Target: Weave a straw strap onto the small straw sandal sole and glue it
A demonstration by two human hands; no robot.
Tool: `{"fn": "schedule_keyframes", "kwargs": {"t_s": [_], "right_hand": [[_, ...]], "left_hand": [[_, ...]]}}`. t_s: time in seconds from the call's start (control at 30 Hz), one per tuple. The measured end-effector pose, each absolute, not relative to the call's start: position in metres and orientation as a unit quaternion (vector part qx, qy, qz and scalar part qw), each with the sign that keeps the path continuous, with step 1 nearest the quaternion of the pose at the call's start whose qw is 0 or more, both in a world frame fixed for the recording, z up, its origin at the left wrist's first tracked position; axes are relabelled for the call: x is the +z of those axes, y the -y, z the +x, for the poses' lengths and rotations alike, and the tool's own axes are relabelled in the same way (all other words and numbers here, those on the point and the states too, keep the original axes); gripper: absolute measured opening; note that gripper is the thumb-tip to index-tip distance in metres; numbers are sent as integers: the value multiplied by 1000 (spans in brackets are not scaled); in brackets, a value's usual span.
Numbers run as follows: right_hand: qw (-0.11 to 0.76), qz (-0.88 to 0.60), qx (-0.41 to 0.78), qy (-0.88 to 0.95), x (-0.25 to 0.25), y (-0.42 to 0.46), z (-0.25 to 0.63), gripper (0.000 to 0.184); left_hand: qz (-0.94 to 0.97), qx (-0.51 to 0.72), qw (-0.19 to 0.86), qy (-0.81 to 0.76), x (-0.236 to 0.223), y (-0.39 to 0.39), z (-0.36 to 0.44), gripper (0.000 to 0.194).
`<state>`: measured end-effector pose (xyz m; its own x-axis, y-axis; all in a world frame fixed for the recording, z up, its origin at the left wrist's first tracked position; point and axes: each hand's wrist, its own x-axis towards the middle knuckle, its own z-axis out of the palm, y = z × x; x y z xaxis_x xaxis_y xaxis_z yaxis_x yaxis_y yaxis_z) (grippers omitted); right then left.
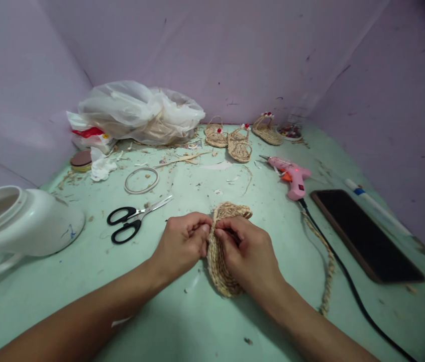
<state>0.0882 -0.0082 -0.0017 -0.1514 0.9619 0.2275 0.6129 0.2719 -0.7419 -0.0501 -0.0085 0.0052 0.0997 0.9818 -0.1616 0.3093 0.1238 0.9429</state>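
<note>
A coiled, braided straw sole (223, 279), shaped like a small slipper sole, lies in front of me at the middle of the table. My left hand (182, 239) pinches its left edge with thumb and forefinger. From the other side my right hand (248, 251) grips the same edge, its fingertips close to the left ones and its palm over part of the sole. A length of braided straw cord (328, 274) runs down to my right forearm, where the arm hides its end.
Black-handled scissors (139, 218), a grey ring (125, 182) and a white jug (50, 221) stand left. At right are a pink glue gun (290, 173) with black cable and a phone (366, 234). Small straw slippers (239, 148) and a plastic bag (140, 113) line the back.
</note>
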Motion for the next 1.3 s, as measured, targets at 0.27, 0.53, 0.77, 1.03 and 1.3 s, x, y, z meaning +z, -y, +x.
{"fn": "schedule_keyframes", "kwargs": {"t_s": [0.27, 0.53, 0.77, 1.03, 1.3], "right_hand": [[271, -566, 186, 756, 2, 11, 87, 18], [218, -595, 83, 770, 6, 10, 86, 20], [210, -596, 111, 767, 1, 4, 87, 20], [298, -546, -29, 782, 13, 21, 89, 16], [195, -598, 100, 771, 50, 33, 133, 33]], "left_hand": [[703, 274, 238, -611, 4, 10, -53, 19], [715, 232, 195, -630, 4, 3, -52, 22], [724, 236, 219, -610, 1, -1, -52, 22], [710, 190, 189, -651, 4, 0, -49, 16], [633, 354, 292, -624, 0, -2, -56, 10]]}}
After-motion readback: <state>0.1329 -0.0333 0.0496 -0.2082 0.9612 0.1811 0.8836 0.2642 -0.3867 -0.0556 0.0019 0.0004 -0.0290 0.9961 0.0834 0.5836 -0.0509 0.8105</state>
